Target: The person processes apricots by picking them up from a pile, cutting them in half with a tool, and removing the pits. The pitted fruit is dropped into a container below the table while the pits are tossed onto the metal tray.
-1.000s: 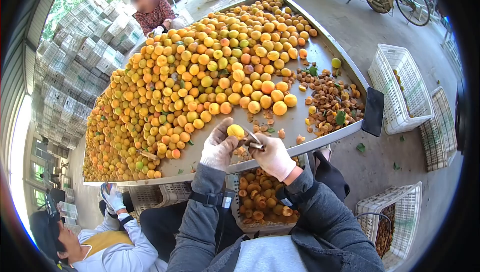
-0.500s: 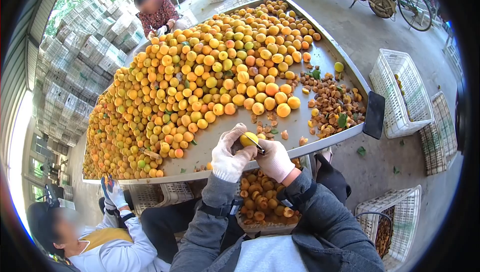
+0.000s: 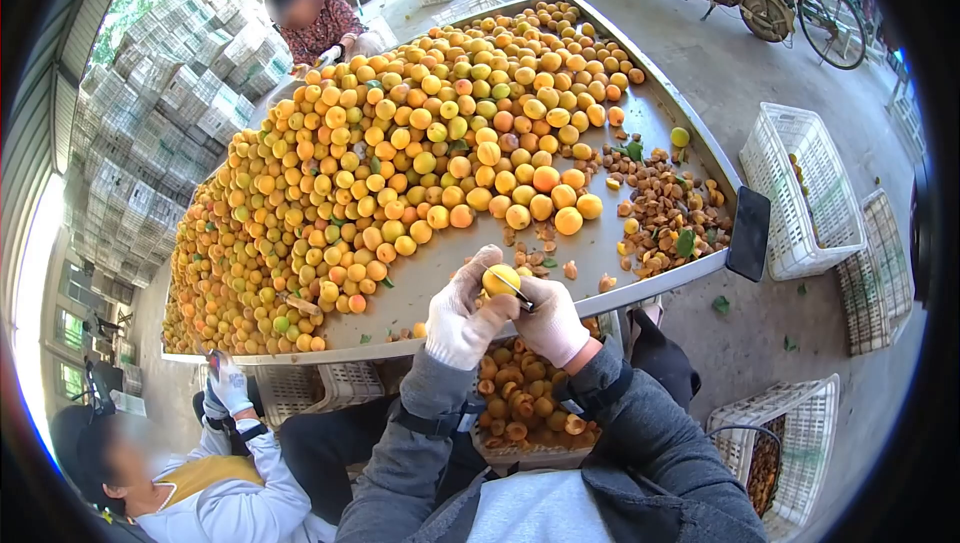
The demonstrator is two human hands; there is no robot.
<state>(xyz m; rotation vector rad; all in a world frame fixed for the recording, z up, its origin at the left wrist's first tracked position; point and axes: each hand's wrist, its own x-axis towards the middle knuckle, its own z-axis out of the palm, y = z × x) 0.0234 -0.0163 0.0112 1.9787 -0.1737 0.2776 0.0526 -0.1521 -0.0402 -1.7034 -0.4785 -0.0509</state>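
In my gloved left hand [image 3: 464, 315] is a yellow apricot [image 3: 499, 279], held between thumb and fingers just over the table's near edge. My right hand [image 3: 552, 323], also gloved, grips a small knife [image 3: 517, 296] whose thin blade lies against the fruit. The glove hides most of the knife's handle. Beyond both hands, a large heap of apricots [image 3: 400, 143] covers much of the metal table [image 3: 440, 268]. Directly below my hands stands a crate of halved, pitted apricots [image 3: 530, 393].
Brown pits [image 3: 665, 208] lie piled at the table's right corner, beside a black phone-like slab [image 3: 748, 233]. White crates [image 3: 805, 193] stand on the floor to the right. One co-worker [image 3: 190, 473] sits at lower left; another [image 3: 318, 23] is across the table.
The apricot has turned slightly in my left hand, with the blade now across its face. Both my hands stay nearly in place. The co-worker's hands at lower left have shifted a little.
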